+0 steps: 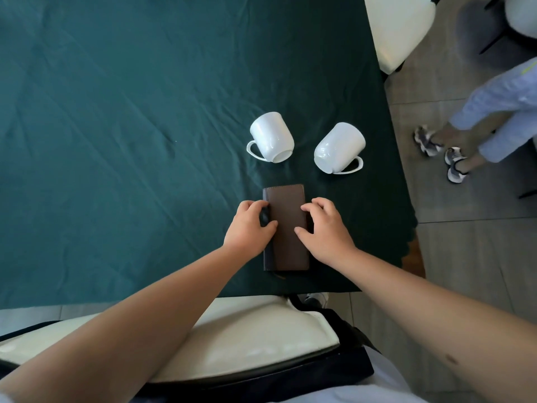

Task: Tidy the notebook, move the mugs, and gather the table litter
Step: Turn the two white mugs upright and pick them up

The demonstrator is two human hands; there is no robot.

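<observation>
Notebook (287, 225): brown, closed, flat on tabletop (116, 141) nr front edge. Left hand (250, 228) grip on spine side, right hand (325, 231) on opp. side, fingers curled, resting not lifting. Advise: square w/ even pressure. Two mugs (271, 138) just beyond notebook, on sides. Open room left of notebook; tabletop edge close right.

Green-clothed table (116, 141) — notebook (287, 216), mugs (271, 138) (two).

Two white mugs, one at left (271, 137) and one at right (339, 147), one brown notebook (287, 225), two hands, left (249, 228) and right (327, 231), two cream chairs, near (232, 341) and far (398, 27)
</observation>
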